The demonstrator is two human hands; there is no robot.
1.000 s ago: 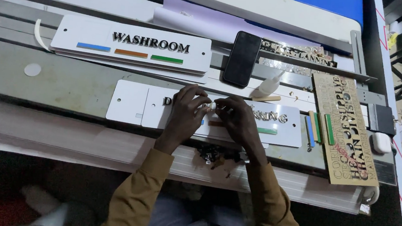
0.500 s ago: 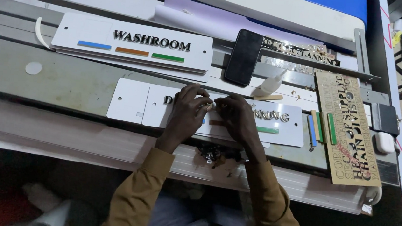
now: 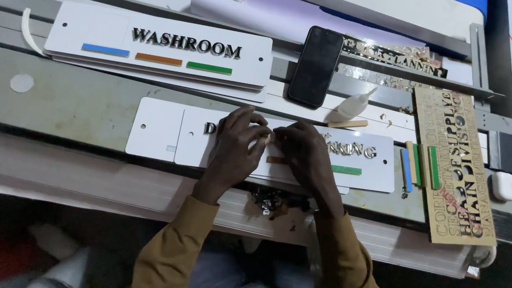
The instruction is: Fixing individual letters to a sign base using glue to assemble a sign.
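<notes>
Left hand (image 3: 235,146) and right hand (image 3: 304,153) are pressing together, fingertips down, on the flat white rectangular sign plate (image 3: 164,135); thin, stiff, probably light, best held by edges.

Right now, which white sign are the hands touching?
The nearer white sign, under both hands. The farther white sign, with blue, orange and green strips, lies untouched.

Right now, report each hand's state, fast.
Left hand: fingers curled, pressing on the white sign plate; whether it grips anything cannot be told.
Right hand: fingers curled on the same plate; held item cannot be told.
</notes>
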